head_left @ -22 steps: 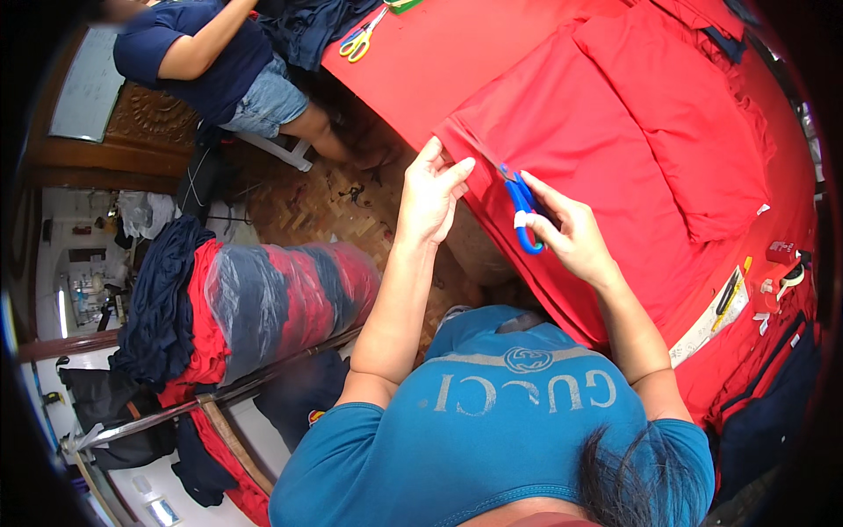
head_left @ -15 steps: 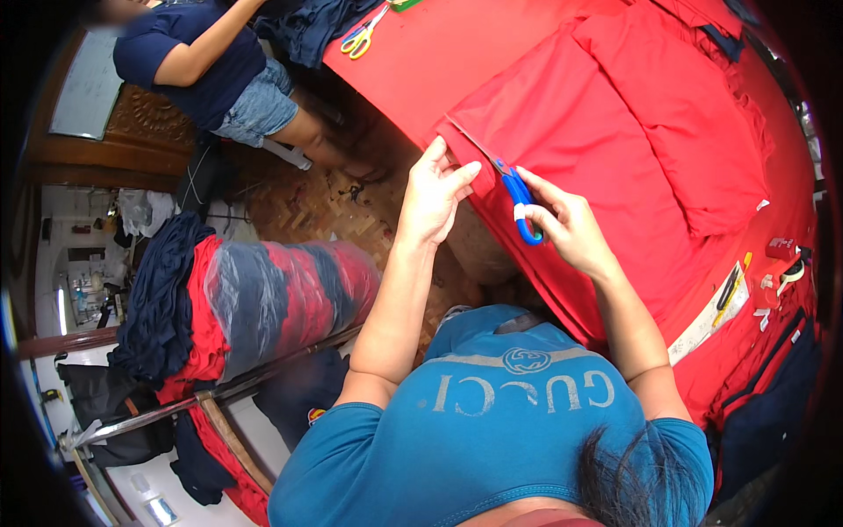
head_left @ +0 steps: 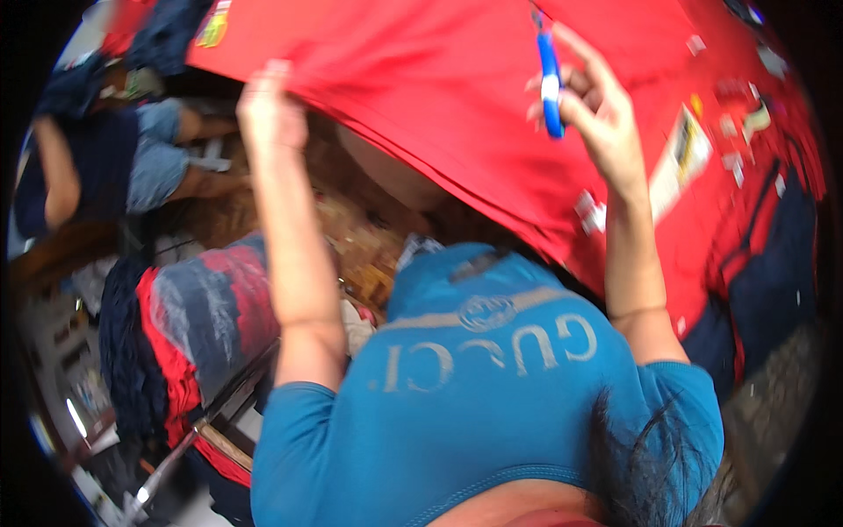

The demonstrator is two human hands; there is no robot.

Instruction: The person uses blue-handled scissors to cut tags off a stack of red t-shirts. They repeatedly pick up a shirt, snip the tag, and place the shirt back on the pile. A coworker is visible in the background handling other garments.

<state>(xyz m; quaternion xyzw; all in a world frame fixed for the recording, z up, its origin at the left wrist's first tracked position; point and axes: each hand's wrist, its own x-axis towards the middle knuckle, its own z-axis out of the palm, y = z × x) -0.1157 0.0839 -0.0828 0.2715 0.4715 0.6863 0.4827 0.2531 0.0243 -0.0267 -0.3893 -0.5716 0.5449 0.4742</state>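
Note:
Red fabric (head_left: 421,79) spreads over the tabletop in front of me, its near edge hanging over the side. At the left end of that edge, my left hand (head_left: 274,110) is closed on the red fabric; the fingertips are blurred. My right hand (head_left: 593,110) is over the fabric on the right and holds a pair of scissors (head_left: 551,79) by its blue handles. The blades point away from me, and their tips are near the top of the view. I cannot tell whether the scissors touch the cloth.
Yellow-handled scissors (head_left: 213,28) lie at the table's far left. A pale paper strip (head_left: 680,162) and small items sit on the right, beside dark blue cloth (head_left: 773,263). A person (head_left: 97,162) stands at left, behind a plastic-wrapped bundle of clothes (head_left: 211,303).
My hands have moved apart: the left outward along the cloth edge, the right up and away with the scissors. The scissors have left the cut line near my left hand. The view has turned.

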